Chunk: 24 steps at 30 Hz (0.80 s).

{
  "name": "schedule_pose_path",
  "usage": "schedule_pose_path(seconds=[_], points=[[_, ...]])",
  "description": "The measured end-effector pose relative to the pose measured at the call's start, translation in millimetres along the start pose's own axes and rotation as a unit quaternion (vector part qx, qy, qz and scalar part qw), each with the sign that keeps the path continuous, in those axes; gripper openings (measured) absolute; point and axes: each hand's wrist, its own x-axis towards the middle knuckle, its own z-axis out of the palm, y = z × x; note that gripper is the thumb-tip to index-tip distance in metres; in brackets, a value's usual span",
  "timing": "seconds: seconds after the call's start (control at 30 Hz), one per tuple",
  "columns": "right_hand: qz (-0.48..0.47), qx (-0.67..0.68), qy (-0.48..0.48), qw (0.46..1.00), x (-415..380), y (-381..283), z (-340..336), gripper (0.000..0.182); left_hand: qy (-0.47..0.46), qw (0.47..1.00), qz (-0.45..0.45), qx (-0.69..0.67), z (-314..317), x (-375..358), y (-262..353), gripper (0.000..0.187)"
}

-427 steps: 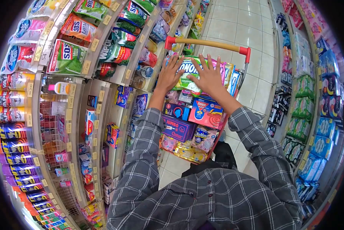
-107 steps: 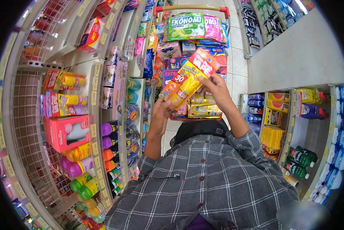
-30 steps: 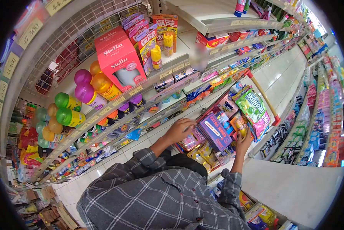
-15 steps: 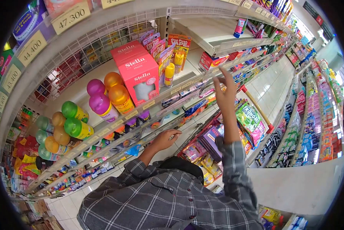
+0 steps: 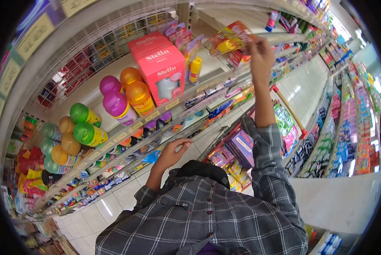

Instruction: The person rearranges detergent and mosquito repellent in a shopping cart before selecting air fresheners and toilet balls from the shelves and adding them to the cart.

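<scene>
My right hand [image 5: 262, 53] grips the top end of an orange carded package [image 5: 230, 39] with a yellow item on it, held tilted above the shelf's front edge. My left hand [image 5: 174, 152] is in front of the lower shelves with its fingers bent; nothing shows in it. On the shelf a pink Stella box [image 5: 158, 63] stands beside purple carded packs [image 5: 179, 36] and a yellow one [image 5: 195, 69]. Purple [image 5: 116, 106] and orange [image 5: 139, 97] air freshener bottles are left of the box.
Green bottles [image 5: 89, 134] and paler ones line the shelf's left part. A basket or cart with a red and wooden handle [image 5: 289, 111] holds packaged goods on the right. Beyond it stands another stocked shelf [image 5: 341, 127]. The tiled floor [image 5: 109, 208] shows below.
My right hand has moved up and taken hold of the orange package, which stood on the shelf and is now lifted and tilted. My left hand has shifted slightly left and up.
</scene>
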Motion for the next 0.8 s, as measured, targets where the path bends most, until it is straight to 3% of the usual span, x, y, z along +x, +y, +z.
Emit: schedule_pose_path(seconds=[0.03, 0.13, 0.2, 0.33, 0.37, 0.43, 0.6, 0.7, 0.8], points=[[-0.005, 0.061, 0.043, 0.997, -11.8, -22.8, -17.3, 0.019, -0.004, 1.000, -0.005, -0.023, -0.7, 4.2, 2.6, 0.025], [0.026, 0.015, 0.179, 0.983, -65.7, -69.5, -72.0, 0.019, -0.052, 0.996, 0.043, -0.061, 14.1, 32.5, -0.8, 0.043], [0.154, 0.024, 0.227, 0.961, -136.3, -69.1, -115.2, 0.018, -0.102, 0.972, 0.043, -0.209, 35.7, 48.8, 30.8, 0.067], [0.398, 0.103, 0.319, 0.854, -299.0, -67.1, -153.0, 0.013, -0.203, 0.942, 0.016, -0.269, 82.4, 56.5, 39.2, 0.080], [0.458, 0.147, 0.347, 0.805, -325.8, -76.2, -160.1, 0.011, -0.232, 0.938, -0.043, -0.253, 93.8, 59.2, 34.5, 0.079], [0.498, 0.152, 0.394, 0.758, -378.6, -92.0, -164.9, 0.012, -0.290, 0.919, -0.163, -0.212, 97.5, 58.4, 14.1, 0.077], [0.474, 0.112, 0.442, 0.754, -420.5, -116.9, -189.6, 0.013, -0.329, 0.921, -0.121, -0.167, 149.0, 60.1, 14.0, 0.068], [0.446, 0.089, 0.465, 0.759, -421.9, -110.2, -182.2, 0.017, -0.330, 0.936, -0.031, -0.121, 153.0, 74.9, 5.6, 0.066], [0.448, 0.060, 0.449, 0.771, -418.4, -104.2, -183.8, 0.024, -0.337, 0.934, -0.034, -0.115, 152.6, 86.6, 11.8, 0.065]])
